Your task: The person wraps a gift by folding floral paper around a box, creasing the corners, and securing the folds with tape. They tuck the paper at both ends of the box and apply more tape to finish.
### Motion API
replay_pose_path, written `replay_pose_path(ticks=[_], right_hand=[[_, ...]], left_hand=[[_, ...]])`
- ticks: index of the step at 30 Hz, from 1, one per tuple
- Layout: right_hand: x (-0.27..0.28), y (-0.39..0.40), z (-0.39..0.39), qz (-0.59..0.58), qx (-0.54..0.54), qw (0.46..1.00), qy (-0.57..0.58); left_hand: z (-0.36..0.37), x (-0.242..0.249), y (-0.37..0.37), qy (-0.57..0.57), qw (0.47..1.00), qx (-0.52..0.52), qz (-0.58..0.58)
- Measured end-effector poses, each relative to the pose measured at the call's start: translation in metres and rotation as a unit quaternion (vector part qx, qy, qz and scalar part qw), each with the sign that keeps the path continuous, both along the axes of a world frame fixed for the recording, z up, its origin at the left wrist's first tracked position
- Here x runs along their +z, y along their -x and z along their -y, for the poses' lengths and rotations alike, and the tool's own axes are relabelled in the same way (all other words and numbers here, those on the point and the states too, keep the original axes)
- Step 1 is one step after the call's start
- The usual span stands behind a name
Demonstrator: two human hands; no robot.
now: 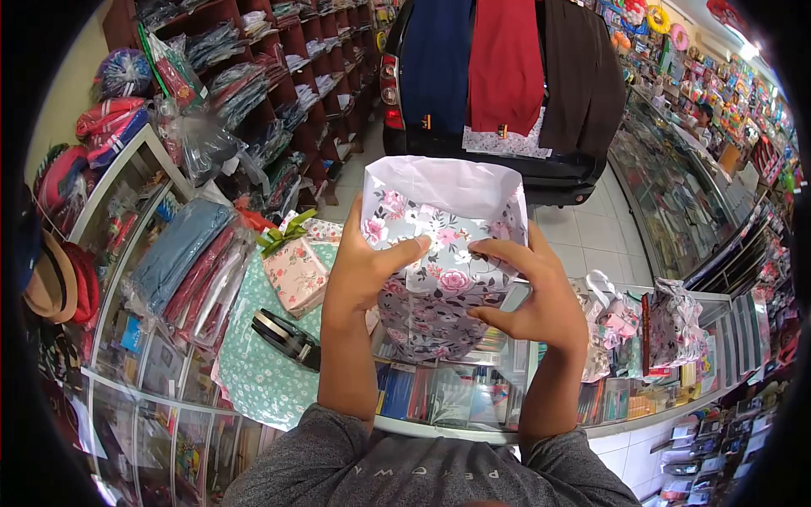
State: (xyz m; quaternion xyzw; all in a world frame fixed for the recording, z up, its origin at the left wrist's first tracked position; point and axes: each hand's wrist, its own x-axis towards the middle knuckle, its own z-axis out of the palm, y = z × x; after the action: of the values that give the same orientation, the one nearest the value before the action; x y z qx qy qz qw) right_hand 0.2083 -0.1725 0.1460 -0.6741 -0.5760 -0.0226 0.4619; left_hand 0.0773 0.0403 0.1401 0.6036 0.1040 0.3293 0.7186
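An open-topped bag of grey floral wrapping paper point(448, 283) is held up in front of me over the glass counter, its white inside showing at the top. My left hand point(359, 270) grips its left side, the thumb lying across the front and the other fingers hidden behind. On the right side, my right hand point(541, 291) has a finger and thumb pressed to the front face; its remaining fingers are mostly out of sight. Left of the bag lie a black tape dispenser point(285, 338) and a pink floral box point(296, 275) with a green ribbon bow point(285, 235).
Green floral paper point(262, 380) covers part of the glass counter point(473, 397). Floral gift bags point(676, 329) stand to the right. Bagged clothes point(186, 270) are stacked at left. Beyond, trousers point(507, 68) hang over a black car point(583, 152).
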Motion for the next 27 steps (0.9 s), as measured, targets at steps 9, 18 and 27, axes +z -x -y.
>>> replay_pose_path(ticks=[9,18,27], right_hand=[[-0.003,-0.001,-0.002,-0.026,-0.004,0.999,-0.018],[0.001,0.006,0.002,-0.034,-0.037,0.999,-0.007],[0.003,0.008,0.002,-0.033,-0.059,0.998,0.01]], left_hand=[[-0.001,-0.003,-0.002,-0.013,1.0,0.003,-0.007],[0.005,-0.005,-0.009,-0.032,0.997,0.067,-0.029],[0.001,-0.008,-0.012,-0.076,0.993,0.068,-0.052]])
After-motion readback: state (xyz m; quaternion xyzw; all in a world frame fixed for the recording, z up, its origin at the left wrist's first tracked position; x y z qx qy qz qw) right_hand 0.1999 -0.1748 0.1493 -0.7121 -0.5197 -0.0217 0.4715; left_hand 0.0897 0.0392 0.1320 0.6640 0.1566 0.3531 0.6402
